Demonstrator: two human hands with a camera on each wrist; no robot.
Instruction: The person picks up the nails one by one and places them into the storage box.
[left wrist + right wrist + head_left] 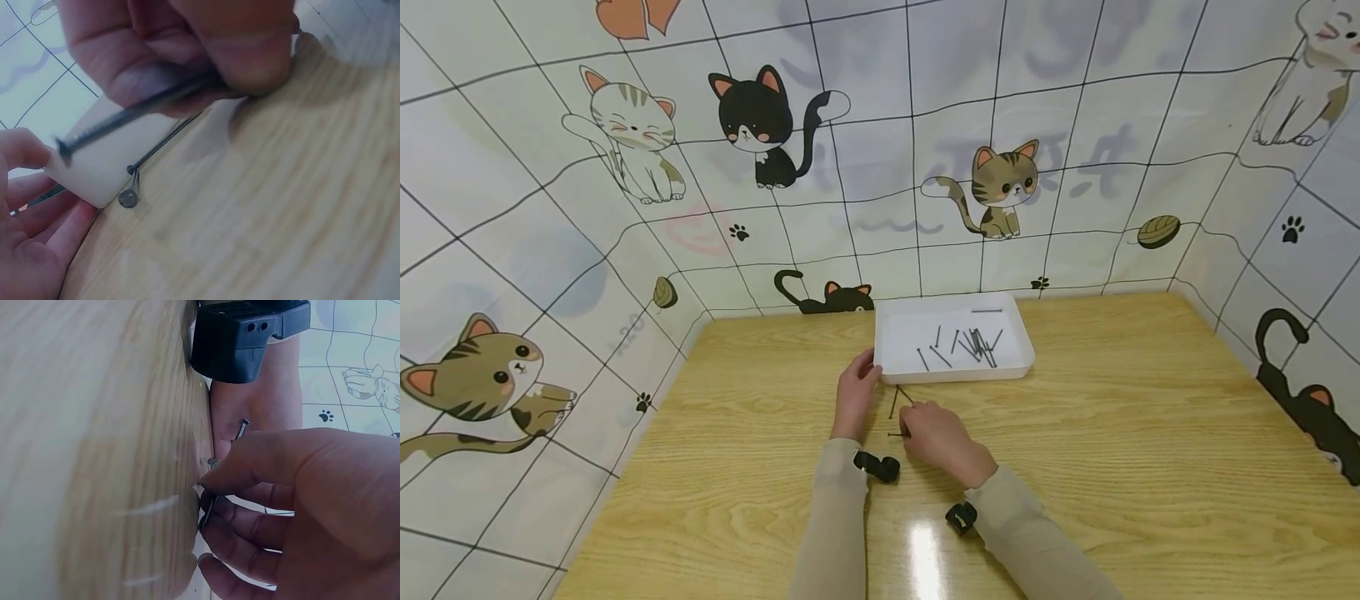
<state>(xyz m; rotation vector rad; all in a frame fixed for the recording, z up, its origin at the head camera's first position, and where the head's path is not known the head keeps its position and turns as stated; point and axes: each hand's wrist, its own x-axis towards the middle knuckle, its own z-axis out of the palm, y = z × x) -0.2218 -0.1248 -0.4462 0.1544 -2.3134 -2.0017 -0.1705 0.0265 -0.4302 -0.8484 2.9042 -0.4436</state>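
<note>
My right hand [936, 433] pinches a dark nail [134, 114] between thumb and fingers, low over the table. The nail's flat head sticks out to the left. My left hand [855, 396] holds the front left corner of a shallow white tray [955, 375], fingers along its side. Between the hands, just in front of the tray, two nails lie on the wood: one nail [892, 405] points toward me and another nail [906, 394] slants off right. Inside the tray several nails [981, 346] lie scattered, most bunched right of its middle.
The wooden table [1112, 433] runs out around the tray on both sides. A wall covering [880, 167] with a grid and cartoon cats stands behind and at both sides. Each wrist carries a small black camera [961, 517].
</note>
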